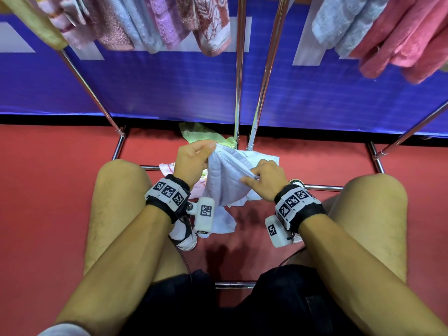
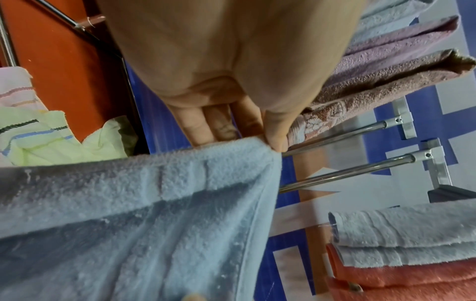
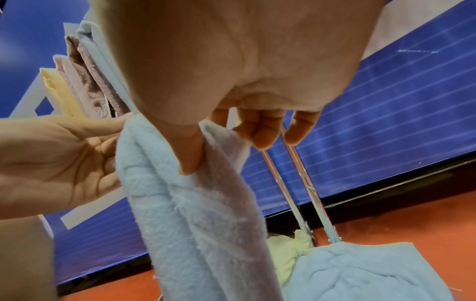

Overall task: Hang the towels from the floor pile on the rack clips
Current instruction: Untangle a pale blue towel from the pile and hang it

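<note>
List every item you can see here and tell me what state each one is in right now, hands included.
Left hand: pinches a top corner of the light blue towel.
Right hand: pinches the same towel's edge.
Light blue towel: lifted, bunched, lower part hanging.
Floor pile: crumpled green and pale towels remain on the red floor.
Hung towels: dangling from the rack.
Rack: upright, metal poles standing on the floor.

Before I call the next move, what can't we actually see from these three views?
- Rack clips: head view, cut off by the top edge above the hung towels.
- Floor pile: head view, mostly hidden behind the left hand, right hand and light blue towel.
- Left fingertips: left wrist view, hidden behind the towel's edge.
- Towel's lower end: right wrist view, cut off by the bottom edge.
</note>
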Available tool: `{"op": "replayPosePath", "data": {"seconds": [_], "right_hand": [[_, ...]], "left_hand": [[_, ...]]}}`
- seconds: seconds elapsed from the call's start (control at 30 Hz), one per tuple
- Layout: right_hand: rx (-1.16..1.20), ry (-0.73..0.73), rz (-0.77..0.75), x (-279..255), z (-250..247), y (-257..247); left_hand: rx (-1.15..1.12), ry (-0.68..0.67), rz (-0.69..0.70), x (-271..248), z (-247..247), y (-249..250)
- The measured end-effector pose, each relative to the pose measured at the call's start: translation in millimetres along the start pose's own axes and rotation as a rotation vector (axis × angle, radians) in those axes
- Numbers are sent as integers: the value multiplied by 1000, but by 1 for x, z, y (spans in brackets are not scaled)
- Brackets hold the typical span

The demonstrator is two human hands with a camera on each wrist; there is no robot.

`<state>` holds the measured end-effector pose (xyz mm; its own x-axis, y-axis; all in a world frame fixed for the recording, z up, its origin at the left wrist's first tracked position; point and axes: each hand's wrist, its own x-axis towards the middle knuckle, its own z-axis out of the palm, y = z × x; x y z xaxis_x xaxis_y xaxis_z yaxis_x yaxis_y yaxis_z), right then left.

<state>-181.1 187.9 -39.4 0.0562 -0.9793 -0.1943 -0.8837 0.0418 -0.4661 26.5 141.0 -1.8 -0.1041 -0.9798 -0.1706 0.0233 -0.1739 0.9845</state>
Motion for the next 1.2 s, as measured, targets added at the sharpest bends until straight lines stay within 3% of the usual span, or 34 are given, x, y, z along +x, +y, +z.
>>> {"op": "replayPosePath", "data": {"seconds": [0.23,0.4,0.63,0.8,1.03,1.2], "right_hand": [[35,-23,19,-3,-4,14],[276,195,34,-8,-12,10],[587,449,33,-8,-21,0],[731,397,54,-4,-23,-3],[442,320,77,-1,-20,-2],[499,238,186,2,-17,-4]], "left_hand": [[9,48,-1,1,-16,-3],[81,126,4,1,-18,-3],[80,137,13,1,-19,-3],[78,163,43,2,-17,-4],[220,195,60,7,-11,-13],[304,181,91,3,-3,-20]]}}
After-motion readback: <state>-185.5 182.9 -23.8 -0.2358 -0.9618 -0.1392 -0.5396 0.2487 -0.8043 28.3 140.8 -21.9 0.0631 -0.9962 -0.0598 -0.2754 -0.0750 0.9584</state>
